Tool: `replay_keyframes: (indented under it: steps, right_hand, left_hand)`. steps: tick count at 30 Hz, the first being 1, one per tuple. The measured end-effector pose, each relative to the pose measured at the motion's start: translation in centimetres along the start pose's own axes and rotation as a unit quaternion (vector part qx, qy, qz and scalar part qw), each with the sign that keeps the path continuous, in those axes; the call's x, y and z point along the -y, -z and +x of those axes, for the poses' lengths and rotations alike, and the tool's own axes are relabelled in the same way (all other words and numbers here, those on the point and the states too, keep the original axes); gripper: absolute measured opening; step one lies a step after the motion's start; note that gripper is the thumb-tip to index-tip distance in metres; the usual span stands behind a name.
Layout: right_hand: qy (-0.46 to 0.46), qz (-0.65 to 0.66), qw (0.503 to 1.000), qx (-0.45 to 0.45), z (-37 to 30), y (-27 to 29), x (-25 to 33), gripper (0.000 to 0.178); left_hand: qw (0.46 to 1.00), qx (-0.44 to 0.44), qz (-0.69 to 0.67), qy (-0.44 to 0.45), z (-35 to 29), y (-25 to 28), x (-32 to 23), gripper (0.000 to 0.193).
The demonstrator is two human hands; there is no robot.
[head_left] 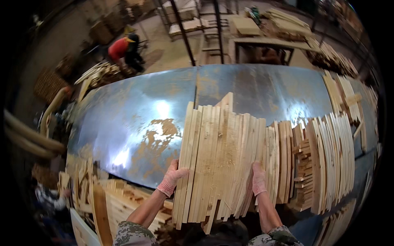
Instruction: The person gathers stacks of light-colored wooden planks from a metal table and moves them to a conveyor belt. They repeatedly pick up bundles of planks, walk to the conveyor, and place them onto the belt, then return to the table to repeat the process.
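Note:
Between my two gloved hands stands a wide bundle of pale wood strips (217, 160), packed side by side with uneven ends. My left hand (174, 178) presses the bundle's left side, fingers along the outer strip and thumb over the top. On its right side my right hand (259, 178) grips the outer strips, its fingers partly hidden. Just right of that hand, more wood strips (281, 160) stand in a row. The bundle's near end overhangs the edge of the metal table (111, 119) toward me.
Stacked strips (334, 158) fill the table's right side. Sawdust (160, 137) lies on the metal left of the bundle. At lower left is a pile of wood pieces (127, 201). Beyond the table a person in red (120, 49) bends over; another person (49, 197) is at far left.

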State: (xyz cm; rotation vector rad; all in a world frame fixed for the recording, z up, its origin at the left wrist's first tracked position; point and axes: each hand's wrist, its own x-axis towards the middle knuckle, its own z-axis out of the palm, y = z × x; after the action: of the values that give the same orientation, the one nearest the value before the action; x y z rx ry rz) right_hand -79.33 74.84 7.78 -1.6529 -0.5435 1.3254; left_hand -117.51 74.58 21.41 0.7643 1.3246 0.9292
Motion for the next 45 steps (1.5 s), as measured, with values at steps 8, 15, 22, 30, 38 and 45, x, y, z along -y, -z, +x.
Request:
replay_keyframes:
  steps: [8, 15, 22, 30, 38, 45]
  right_hand:
    - [0.047, 0.067, 0.993, 0.086, -5.8, 5.9, 4.3, 0.051]
    - [0.091, 0.096, 0.977, 0.169, -11.3, 6.9, 6.9, 0.059]
    - [0.117, 0.151, 0.919, 0.345, -17.3, 5.3, 8.2, 0.084]
    - [0.177, 0.069, 0.88, 0.436, -29.0, 1.2, 8.4, 0.065]
    - [0.263, -0.015, 0.804, 0.534, -52.3, 0.5, 6.9, 0.082]
    - [0.331, -0.217, 0.755, 0.523, -72.2, 0.4, 3.2, 0.07]
  left_hand:
    - [0.98, -0.067, 0.017, -0.185, -19.5, -6.6, -1.4, 0.081]
    - [0.939, -0.128, -0.017, -0.318, -32.5, -10.6, 4.1, 0.082]
    - [0.899, -0.186, -0.033, -0.395, -43.3, -11.7, 7.8, 0.085]
    - [0.854, -0.372, 0.032, -0.363, -58.5, -10.8, 15.4, 0.09]
    - [0.763, -0.441, -0.132, -0.454, -77.4, -13.1, 22.2, 0.091]
    - [0.708, -0.516, -0.246, -0.415, -93.0, -13.3, 25.6, 0.085]
